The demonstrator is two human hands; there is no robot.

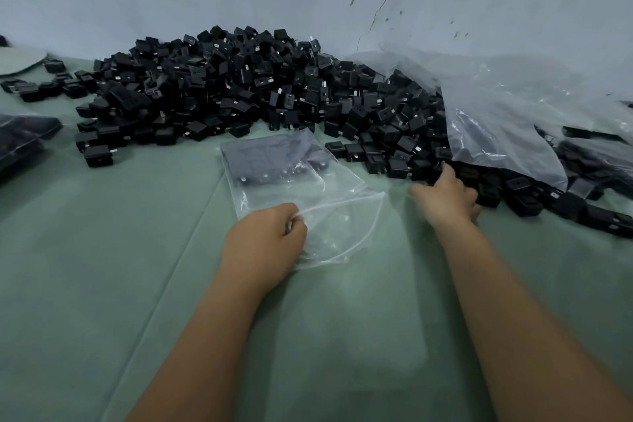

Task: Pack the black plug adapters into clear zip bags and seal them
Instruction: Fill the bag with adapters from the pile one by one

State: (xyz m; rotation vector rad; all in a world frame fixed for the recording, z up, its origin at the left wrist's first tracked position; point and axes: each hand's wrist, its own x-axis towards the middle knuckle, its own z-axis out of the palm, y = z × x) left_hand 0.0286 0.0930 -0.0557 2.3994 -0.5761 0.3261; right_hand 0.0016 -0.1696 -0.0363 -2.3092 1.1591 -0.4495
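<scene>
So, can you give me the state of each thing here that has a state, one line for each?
zip bag: mouth open, unsealed, some adapters inside, lying on the table.
left hand: pinches the bag's open edge.
right hand: reaches into the loose adapters, grip unclear.
adapter pile: loose, unpacked, heaped against the wall.
large plastic sheet: crumpled, lying over the pile's right side.

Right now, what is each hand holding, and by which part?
The left hand pinches the clear zip bag at its open mouth. The right hand reaches into the adapter pile; its grip cannot be told.
</scene>
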